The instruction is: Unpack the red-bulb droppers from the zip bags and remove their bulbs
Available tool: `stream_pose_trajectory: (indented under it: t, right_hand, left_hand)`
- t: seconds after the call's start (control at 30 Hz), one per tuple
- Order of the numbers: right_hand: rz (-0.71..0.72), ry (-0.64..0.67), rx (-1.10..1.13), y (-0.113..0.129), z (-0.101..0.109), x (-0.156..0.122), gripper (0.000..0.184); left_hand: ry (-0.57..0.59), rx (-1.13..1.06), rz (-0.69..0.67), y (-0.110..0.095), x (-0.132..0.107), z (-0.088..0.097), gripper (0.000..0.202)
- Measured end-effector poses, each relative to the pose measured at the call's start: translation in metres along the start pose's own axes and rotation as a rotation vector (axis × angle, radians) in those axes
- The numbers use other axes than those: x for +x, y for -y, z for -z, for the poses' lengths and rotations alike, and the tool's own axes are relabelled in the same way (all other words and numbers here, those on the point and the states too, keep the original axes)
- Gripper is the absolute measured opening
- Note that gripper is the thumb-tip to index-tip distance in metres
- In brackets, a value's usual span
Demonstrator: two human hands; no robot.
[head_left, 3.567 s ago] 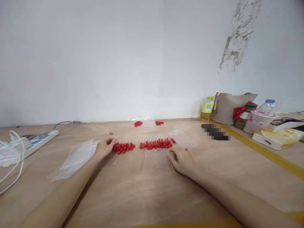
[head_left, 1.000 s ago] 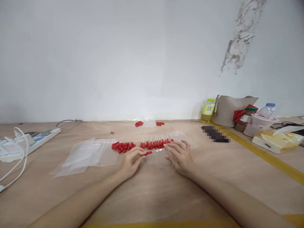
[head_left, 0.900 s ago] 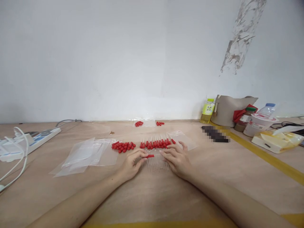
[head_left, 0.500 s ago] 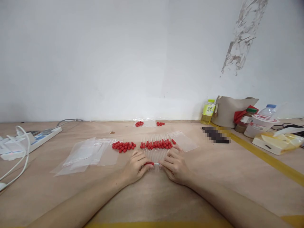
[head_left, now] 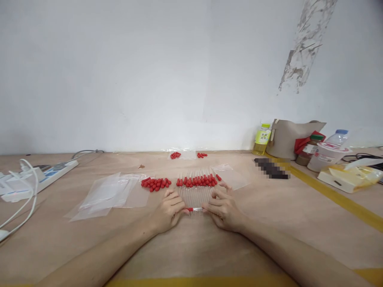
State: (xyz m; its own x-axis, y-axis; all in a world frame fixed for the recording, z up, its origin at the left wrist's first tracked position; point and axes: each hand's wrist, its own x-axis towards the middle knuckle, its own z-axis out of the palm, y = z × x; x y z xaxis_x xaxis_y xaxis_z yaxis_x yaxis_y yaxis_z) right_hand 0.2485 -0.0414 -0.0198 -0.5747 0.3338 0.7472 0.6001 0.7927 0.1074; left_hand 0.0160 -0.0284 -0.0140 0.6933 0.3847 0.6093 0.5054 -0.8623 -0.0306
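Close to me on the table, my left hand (head_left: 171,207) pinches a red rubber bulb (head_left: 189,209) between thumb and fingers. The bulb sits at the left end of a clear dropper tube (head_left: 198,209), held level. My right hand (head_left: 222,208) pinches that tube's other end, its remaining fingers partly curled and raised. Just beyond, between my hands, lie several clear tubes (head_left: 196,195) side by side. Behind them is a row of droppers with red bulbs (head_left: 197,181). A pile of loose red bulbs (head_left: 156,183) lies left of the row.
Clear plastic bags (head_left: 104,195) lie at left, with another bag (head_left: 231,177) at right. More red pieces (head_left: 175,155) rest by the wall. A power strip (head_left: 56,175) stands far left. At right are a drink bottle (head_left: 261,140), a grey bag (head_left: 285,139), a tub (head_left: 326,159) and a tissue pack (head_left: 348,177).
The red bulb, earlier lying along my left fingers, now lines up with the tube's end. My hands have moved slightly apart, and the right fingers have lifted a little.
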Motion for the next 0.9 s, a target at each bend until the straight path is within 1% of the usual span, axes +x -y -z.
stream_pose_trajectory:
  t: [0.07,0.1,0.17,0.23,0.33,0.43,0.53,0.57,0.63,0.73,0.8,0.9]
  right_hand:
    - [-0.027,-0.019,0.018,-0.006,0.003,-0.002,0.02]
    - [-0.068,-0.037,0.02,-0.011,0.005,-0.002,0.021]
    - [-0.191,-0.069,0.003,-0.022,0.01,-0.002,0.022]
    - [-0.324,-0.048,-0.044,-0.033,0.016,0.0,0.022]
    - [-0.484,0.101,-0.148,-0.042,0.023,0.004,0.026]
    - [-0.593,0.262,-0.274,-0.041,0.023,0.004,0.033]
    - [-0.631,0.385,-0.364,-0.035,0.018,0.002,0.034]
    - [-0.647,0.42,-0.373,-0.032,0.015,0.001,0.034]
    - [-0.693,0.473,-0.36,-0.028,0.013,0.002,0.034]
    - [-0.797,0.516,-0.271,-0.023,0.012,0.005,0.029]
    - [-0.865,0.528,-0.182,-0.022,0.013,0.007,0.024]
    - [-0.935,0.511,-0.089,-0.022,0.013,0.008,0.02]
  left_hand:
    - [-0.024,0.021,0.028,0.007,-0.006,0.005,0.021]
    - [-0.059,0.028,0.07,0.012,-0.01,0.008,0.021]
    - [-0.173,0.016,0.198,0.024,-0.015,0.015,0.017]
    - [-0.302,-0.023,0.334,0.034,-0.016,0.022,0.015]
    - [-0.428,-0.016,0.532,0.049,-0.013,0.032,0.02]
    - [-0.498,0.042,0.75,0.069,-0.014,0.041,0.029]
    - [-0.482,-0.01,0.964,0.095,-0.026,0.05,0.033]
    - [-0.467,-0.043,1.02,0.102,-0.03,0.052,0.035]
    - [-0.447,-0.073,1.087,0.115,-0.039,0.054,0.039]
    - [-0.413,-0.025,1.115,0.125,-0.048,0.053,0.044]
    - [-0.361,-0.004,1.106,0.127,-0.05,0.051,0.042]
    - [-0.273,0.006,1.097,0.129,-0.05,0.047,0.042]
